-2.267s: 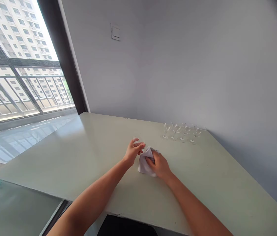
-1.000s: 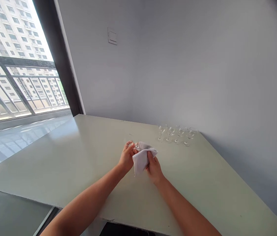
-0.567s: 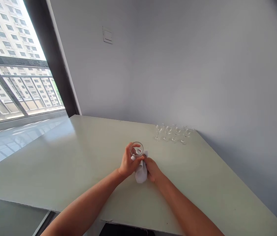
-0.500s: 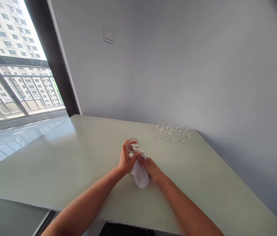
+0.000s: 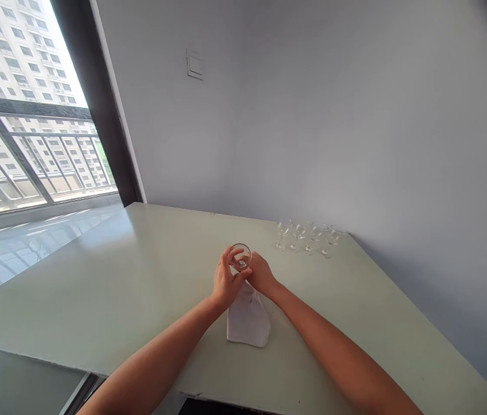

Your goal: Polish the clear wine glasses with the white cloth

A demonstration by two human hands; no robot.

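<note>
My left hand (image 5: 225, 282) is wrapped round the bowl of a clear stemmed glass (image 5: 240, 266), whose round rim faces up toward me. Close against it on the right, my right hand (image 5: 263, 274) is closed, its fingertips partly hidden behind the glass. From between the two hands a white cloth (image 5: 249, 321) hangs down toward the table; its upper end is bunched at my right hand's fingers. The lower part of the glass is hidden by the hands and cloth.
Several clear stemmed glasses (image 5: 298, 235) stand upright in a row at the back right of the pale table (image 5: 148, 271), near the wall (image 5: 355, 144). The table's front edge runs below my forearms. A large window (image 5: 31, 115) is at the left.
My right hand has moved up and forward beside the glass. The cloth, bunched before, now hangs spread out and lower. My left hand still grips the glass, turned slightly.
</note>
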